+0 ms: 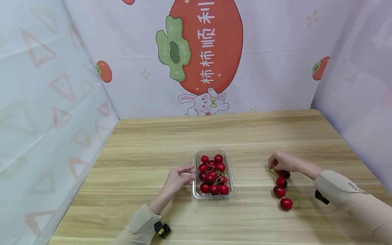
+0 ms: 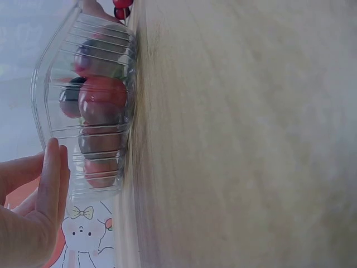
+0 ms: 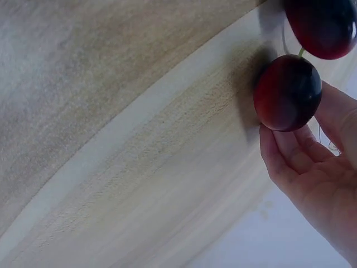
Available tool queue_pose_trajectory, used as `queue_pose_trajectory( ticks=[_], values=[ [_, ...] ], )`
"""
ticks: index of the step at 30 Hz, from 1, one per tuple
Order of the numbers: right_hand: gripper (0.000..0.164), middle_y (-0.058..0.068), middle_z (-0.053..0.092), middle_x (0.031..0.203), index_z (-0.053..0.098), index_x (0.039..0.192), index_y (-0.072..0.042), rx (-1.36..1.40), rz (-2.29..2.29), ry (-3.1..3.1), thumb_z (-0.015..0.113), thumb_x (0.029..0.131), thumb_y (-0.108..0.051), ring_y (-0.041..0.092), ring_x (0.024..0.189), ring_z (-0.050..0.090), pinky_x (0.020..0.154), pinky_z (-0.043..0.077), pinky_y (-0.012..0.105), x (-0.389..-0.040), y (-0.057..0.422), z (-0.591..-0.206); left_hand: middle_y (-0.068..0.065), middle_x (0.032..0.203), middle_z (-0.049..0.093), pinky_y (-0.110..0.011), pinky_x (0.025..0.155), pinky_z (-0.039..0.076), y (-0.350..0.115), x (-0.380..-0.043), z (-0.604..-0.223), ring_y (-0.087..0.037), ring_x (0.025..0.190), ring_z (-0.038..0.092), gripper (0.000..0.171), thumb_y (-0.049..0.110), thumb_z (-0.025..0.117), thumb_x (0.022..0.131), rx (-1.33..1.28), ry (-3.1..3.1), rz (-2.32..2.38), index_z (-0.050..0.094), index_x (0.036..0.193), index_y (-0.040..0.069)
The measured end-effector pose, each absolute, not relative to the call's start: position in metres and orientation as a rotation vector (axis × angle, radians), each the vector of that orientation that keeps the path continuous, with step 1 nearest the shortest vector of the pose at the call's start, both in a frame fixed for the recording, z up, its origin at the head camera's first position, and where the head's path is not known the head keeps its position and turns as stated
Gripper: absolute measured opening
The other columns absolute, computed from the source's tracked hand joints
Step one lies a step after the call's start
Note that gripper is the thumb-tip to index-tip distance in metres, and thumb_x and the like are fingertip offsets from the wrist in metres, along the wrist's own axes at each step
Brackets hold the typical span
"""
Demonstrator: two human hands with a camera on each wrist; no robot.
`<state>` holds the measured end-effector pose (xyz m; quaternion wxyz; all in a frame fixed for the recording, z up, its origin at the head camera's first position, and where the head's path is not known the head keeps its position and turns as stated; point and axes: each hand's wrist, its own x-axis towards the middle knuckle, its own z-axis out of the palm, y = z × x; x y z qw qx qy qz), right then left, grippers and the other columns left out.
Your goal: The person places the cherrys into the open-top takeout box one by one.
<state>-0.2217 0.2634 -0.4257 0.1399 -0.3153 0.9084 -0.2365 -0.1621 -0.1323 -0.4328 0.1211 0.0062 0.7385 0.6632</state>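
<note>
A clear plastic box (image 1: 231,185) full of red cherries (image 1: 210,178) stands mid-table. My left hand (image 1: 177,178) is at its left side, fingers fairly straight; in the left wrist view the fingertips (image 2: 52,149) touch near the rim. To the right, several loose cherries lie in a rough column, the nearest one (image 1: 286,204) with its stem out to the right. My right hand (image 1: 283,161) is at the column's far end, fingers curled down beside a green stem (image 1: 273,172). A dark cherry (image 3: 288,92) covers those fingertips in the right wrist view, so their grip is hidden.
The wooden table (image 1: 147,143) meets a printed backdrop (image 1: 137,92) at its far edge. Fabric walls (image 1: 55,112) rise on the left and right. Bare wood lies between the box and the loose cherries.
</note>
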Motion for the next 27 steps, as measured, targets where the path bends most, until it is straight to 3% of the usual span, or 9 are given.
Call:
queue_pose_trajectory(
  ticks=[7, 27],
  values=[
    [0.018, -0.006, 0.049, 0.062, 0.057, 0.068, -0.007, -0.85, -0.613, 2.64, 0.058, 0.06, 0.01, 0.003, 0.057, 0.042, 0.047, 0.039, 0.015, -0.22, 0.259, -0.424, -0.021, 0.097, 0.061, -0.038, 0.07, 0.057, -0.132, -0.162, -0.433, -0.01, 0.067, 0.062, 0.039, -0.005, 0.061, 0.077, 0.022, 2.152, 1.943, 0.053, 0.114, -0.011],
    [0.016, -0.001, 0.057, 0.069, 0.064, 0.072, -0.001, -0.849, -0.733, 2.609, 0.057, 0.063, 0.01, 0.003, 0.058, 0.045, 0.046, 0.044, 0.016, -0.221, 0.265, -0.408, -0.02, 0.097, 0.061, -0.04, 0.071, 0.056, -0.133, -0.162, -0.433, -0.011, 0.068, 0.062, 0.039, -0.005, 0.062, 0.077, 0.01, 2.147, 1.942, 0.053, 0.115, -0.01]
  ],
)
